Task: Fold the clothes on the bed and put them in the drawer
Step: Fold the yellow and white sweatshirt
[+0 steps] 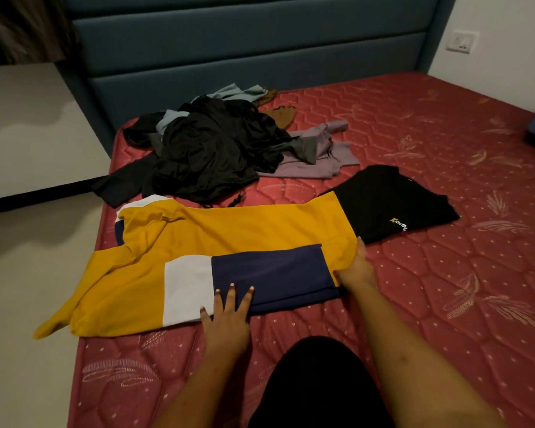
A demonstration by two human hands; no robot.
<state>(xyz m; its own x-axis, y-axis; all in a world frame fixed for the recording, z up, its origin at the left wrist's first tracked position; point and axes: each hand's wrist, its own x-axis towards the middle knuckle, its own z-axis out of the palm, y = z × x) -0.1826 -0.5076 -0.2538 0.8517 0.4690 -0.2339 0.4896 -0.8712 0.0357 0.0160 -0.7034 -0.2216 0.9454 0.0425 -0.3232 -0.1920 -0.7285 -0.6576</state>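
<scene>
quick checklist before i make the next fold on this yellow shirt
1. Left hand pressing the navy panel flat: ok.
2. Right hand gripping the yellow shirt hem: ok.
3. Sleeve on the mattress: not ok, it hangs past the edge.
4. Hem clear of folded black shirt: not ok, they meet.
5. Drawer ready: cannot tell, none in view.

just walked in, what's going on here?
A person is folding a yellow, white and navy shirt spread on the red mattress. The left hand presses flat on its navy panel, and the right hand holds the shirt's end. A folded black shirt lies beside it. A pile of unfolded clothes waits near the headboard. No drawer is in view.
</scene>
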